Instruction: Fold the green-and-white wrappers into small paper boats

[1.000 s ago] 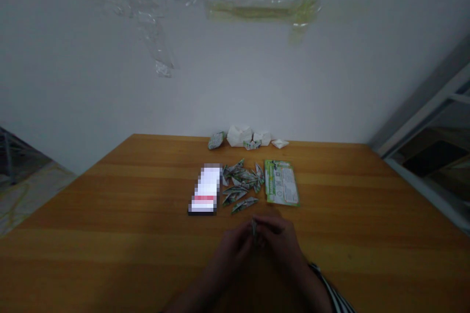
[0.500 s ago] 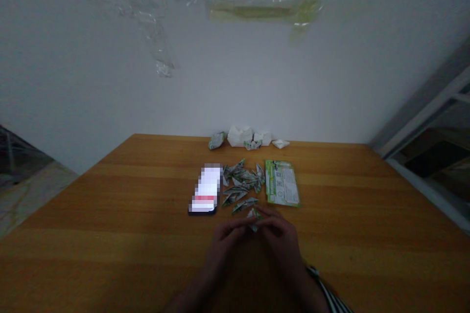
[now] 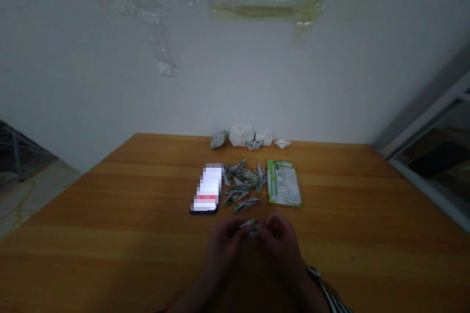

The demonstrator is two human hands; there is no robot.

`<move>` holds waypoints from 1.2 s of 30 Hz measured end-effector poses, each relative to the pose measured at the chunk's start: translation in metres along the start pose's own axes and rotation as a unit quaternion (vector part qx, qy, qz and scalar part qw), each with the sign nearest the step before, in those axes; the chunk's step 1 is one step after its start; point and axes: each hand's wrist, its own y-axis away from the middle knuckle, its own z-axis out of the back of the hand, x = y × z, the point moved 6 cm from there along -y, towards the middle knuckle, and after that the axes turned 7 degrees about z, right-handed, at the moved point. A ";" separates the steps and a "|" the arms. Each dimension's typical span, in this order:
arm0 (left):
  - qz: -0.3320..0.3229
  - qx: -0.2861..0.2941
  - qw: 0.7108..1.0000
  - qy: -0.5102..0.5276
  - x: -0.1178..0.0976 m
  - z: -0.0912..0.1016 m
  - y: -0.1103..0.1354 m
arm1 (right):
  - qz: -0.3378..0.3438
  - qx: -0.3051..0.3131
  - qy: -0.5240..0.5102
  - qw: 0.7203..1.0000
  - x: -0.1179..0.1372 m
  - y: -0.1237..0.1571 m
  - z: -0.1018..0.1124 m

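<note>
Between my two hands is a small piece of folded printed paper (image 3: 251, 227), white with green, partly covered by the fingertips. My left hand (image 3: 224, 242) pinches its left side between thumb and fingers. On the other side, my right hand (image 3: 281, 237) grips it with thumb and curled forefinger. Just beyond the hands lies a loose pile of folded paper pieces (image 3: 244, 176) in the same print, with one single folded piece (image 3: 246, 204) nearest to me.
Left of the pile lies a phone (image 3: 208, 188) with a lit, blurred screen. A stack of green-and-white printed sheets (image 3: 284, 183) is on the right. Crumpled white paper (image 3: 241, 136) and other folded paper shapes (image 3: 218, 140) stand along the wall on the wooden table (image 3: 110, 205).
The paper between my hands has been turned and looks more compact. My right fingers, stretched forward before, are now curled in around it.
</note>
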 end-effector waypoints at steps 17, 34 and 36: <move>-0.087 0.105 0.959 -0.250 -0.011 -0.014 0.011 | 0.037 0.156 0.117 0.980 0.014 -0.007 -0.005; -0.049 0.081 0.994 -0.045 0.000 -0.022 0.010 | -0.030 -0.004 0.025 0.999 0.009 -0.001 -0.001; -0.051 0.091 0.993 -0.046 0.002 -0.023 0.010 | -0.034 -0.009 0.024 0.999 0.009 0.000 -0.001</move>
